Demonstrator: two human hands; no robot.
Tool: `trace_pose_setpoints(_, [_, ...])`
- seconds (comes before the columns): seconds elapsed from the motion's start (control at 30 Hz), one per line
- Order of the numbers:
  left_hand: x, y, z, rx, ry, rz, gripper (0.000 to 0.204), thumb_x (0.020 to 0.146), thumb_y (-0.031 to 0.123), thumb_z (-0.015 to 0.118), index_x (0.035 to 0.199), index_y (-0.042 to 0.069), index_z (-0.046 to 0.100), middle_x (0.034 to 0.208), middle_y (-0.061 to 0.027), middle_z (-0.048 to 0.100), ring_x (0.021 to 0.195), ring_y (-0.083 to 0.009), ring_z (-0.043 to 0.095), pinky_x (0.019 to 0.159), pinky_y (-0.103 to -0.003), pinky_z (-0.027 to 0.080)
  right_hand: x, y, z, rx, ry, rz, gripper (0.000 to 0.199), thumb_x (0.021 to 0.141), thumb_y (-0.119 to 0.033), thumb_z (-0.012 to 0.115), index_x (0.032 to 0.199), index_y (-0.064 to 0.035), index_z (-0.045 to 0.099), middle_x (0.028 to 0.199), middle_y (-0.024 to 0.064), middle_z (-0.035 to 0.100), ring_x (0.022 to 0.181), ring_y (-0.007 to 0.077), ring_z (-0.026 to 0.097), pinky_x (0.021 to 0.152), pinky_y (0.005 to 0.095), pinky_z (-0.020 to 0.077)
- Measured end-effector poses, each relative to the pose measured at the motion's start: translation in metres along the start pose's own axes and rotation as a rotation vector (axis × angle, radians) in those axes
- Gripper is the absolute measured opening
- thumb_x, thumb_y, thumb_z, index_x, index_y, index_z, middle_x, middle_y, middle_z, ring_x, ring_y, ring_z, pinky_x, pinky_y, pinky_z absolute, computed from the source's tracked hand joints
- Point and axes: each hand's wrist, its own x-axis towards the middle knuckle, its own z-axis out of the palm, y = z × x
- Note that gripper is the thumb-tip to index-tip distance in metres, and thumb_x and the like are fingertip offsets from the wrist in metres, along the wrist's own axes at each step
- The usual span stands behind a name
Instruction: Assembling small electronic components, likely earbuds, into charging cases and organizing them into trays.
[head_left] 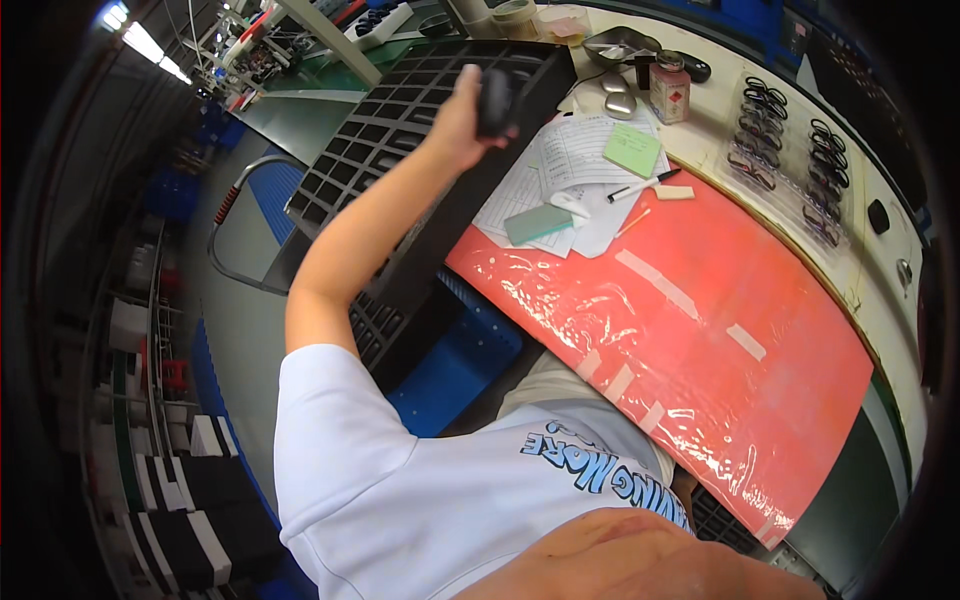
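Observation:
My left hand (462,125), at the end of an outstretched arm, is closed around a black computer mouse (496,103). It holds the mouse above the far end of a black compartment tray (345,165). Dark pieces lie in several of the tray's cells, too small to make out. The tray tops a stack to the left of the bench. My right hand is out of the picture.
A red mat (720,330) with tape strips covers the near bench. Papers (590,160), a green note pad (632,148) and a marker (643,187) lie beyond it. Further back are a small bottle (669,88) and coiled black cables (760,130). A blue stool (455,350) stands below.

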Motion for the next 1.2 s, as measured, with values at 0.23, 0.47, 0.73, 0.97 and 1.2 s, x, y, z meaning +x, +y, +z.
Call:
trace_pose_setpoints(0.23, [0.078, 0.015, -0.132, 1.339, 0.238, 0.801, 0.031, 0.092, 0.024, 0.059, 0.118, 0.008, 0.06, 0.112, -0.0163, 0.057, 0.102, -0.033, 0.058, 0.089, -0.041, 0.047, 0.028, -0.017, -0.038, 0.101, 0.106, -0.168, 0.045, 0.097, -0.032, 0.045, 0.133, -0.0065, 0.052, 0.133, 0.0177, 0.054, 0.123, 0.0326, 0.051, 0.101, 0.0457, 0.0412])
trace_pose_setpoints(0.47, [0.09, -0.041, -0.158, 1.478, 0.017, 0.352, 0.063, 0.095, 0.052, 0.042, 0.146, 0.016, 0.036, 0.153, -0.0206, 0.028, 0.141, -0.0368, 0.028, 0.113, -0.05, 0.024, 0.037, -0.015, -0.061, 0.215, 0.22, -0.31, 0.045, 0.097, -0.033, 0.045, 0.133, -0.0058, 0.052, 0.132, 0.0189, 0.054, 0.123, 0.033, 0.052, 0.101, 0.045, 0.0412])
trace_pose_setpoints(0.73, [0.045, -0.053, 0.015, 1.467, -0.07, 0.519, 0.073, 0.093, 0.055, 0.047, 0.146, 0.008, 0.03, 0.151, -0.0236, 0.028, 0.142, -0.0421, 0.022, 0.111, -0.063, 0.016, 0.034, 0.002, -0.04, 0.504, 0.503, -0.353, 0.046, 0.097, -0.034, 0.045, 0.133, -0.005, 0.051, 0.131, 0.0202, 0.055, 0.122, 0.0336, 0.052, 0.101, 0.0442, 0.0412])
trace_pose_setpoints(0.97, [-0.129, -0.093, 0.312, 1.126, -0.926, 1.127, 0.075, 0.08, 0.03, 0.071, 0.143, 0.01, 0.035, 0.15, -0.0261, 0.025, 0.14, -0.0487, 0.019, 0.112, -0.058, 0.021, -0.058, 0.086, 0.142, 0.336, 0.442, 0.325, 0.03, 0.095, -0.027, 0.052, 0.111, -0.0038, 0.062, 0.102, 0.0232, 0.065, 0.09, 0.043, 0.062, 0.082, 0.049, 0.0494])
trace_pose_setpoints(1.2, [-0.297, -0.166, 0.521, 0.785, -1.477, 1.086, 0.084, 0.079, 0.042, 0.07, 0.143, 0.002, 0.033, 0.149, -0.0308, 0.024, 0.141, -0.048, 0.016, 0.113, -0.06, 0.017, -0.135, 0.052, 0.136, 1.858, 0.39, 0.959, 0.035, 0.09, -0.038, 0.061, 0.111, -0.0087, 0.061, 0.084, 0.0064, 0.064, 0.07, 0.0196, 0.061, 0.07, 0.041, 0.0498])
